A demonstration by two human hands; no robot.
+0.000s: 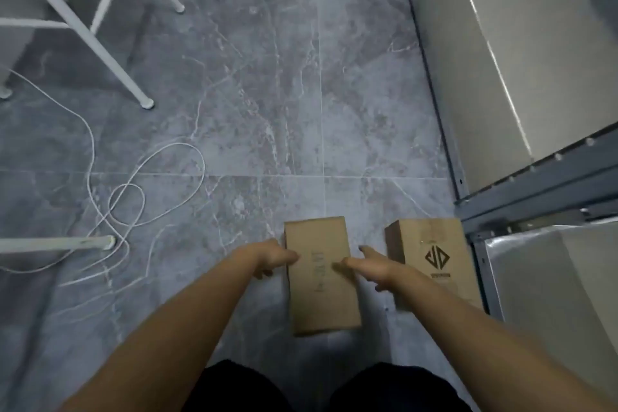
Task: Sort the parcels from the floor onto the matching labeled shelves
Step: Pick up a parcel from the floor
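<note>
Two brown cardboard parcels lie on the grey tiled floor. The left parcel (321,298) is plain with faint print on top. My left hand (267,259) presses its left edge, thumb on the top face. My right hand (371,267) rests on its right edge, thumb over the top and fingers spread. The right parcel (434,264), with a dark diamond logo, sits just right of my right hand, beside the shelf frame. Both hands clasp the left parcel from its two sides; it still rests on the floor.
A grey metal shelf rack (535,187) with pale shelf boards fills the right side. White furniture legs (100,43) stand at the upper left, another white leg (67,243) at the left. A white cable (133,197) loops across the floor on the left.
</note>
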